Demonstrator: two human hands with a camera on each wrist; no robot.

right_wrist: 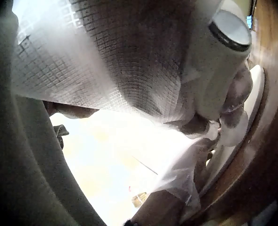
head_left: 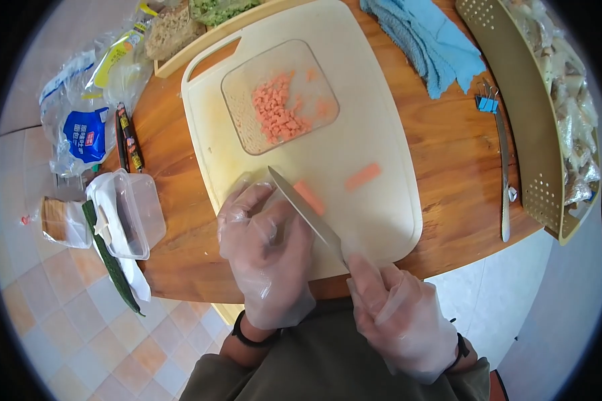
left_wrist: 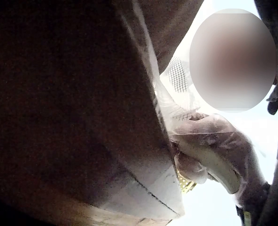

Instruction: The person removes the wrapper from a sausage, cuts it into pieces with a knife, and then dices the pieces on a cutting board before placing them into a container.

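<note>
My right hand (head_left: pixel 405 314), in a clear plastic glove, grips the pale handle (right_wrist: pixel 219 66) of a kitchen knife (head_left: pixel 308 214). Its blade slants over the white cutting board (head_left: pixel 381 220), tip toward the upper left. Beside the blade my gloved left hand (head_left: pixel 267 247) rests low over the board with bent fingers; I cannot tell whether it holds anything. An orange-pink strip (head_left: pixel 309 196) lies just right of the blade, and another strip (head_left: pixel 362 176) farther right. Orange-pink dice (head_left: pixel 277 113) fill part of a clear container (head_left: pixel 332 100) on the board.
To the left are a clear plastic box (head_left: pixel 150 210), a cucumber (head_left: pixel 117 267), markers (head_left: pixel 128 140) and plastic packaging (head_left: pixel 87 134). A blue cloth (head_left: pixel 425 43), a binder clip (head_left: pixel 487 102) and a perforated basket (head_left: pixel 515 113) of wrapped items stand to the right. The wooden table (head_left: pixel 461 227) curves toward me.
</note>
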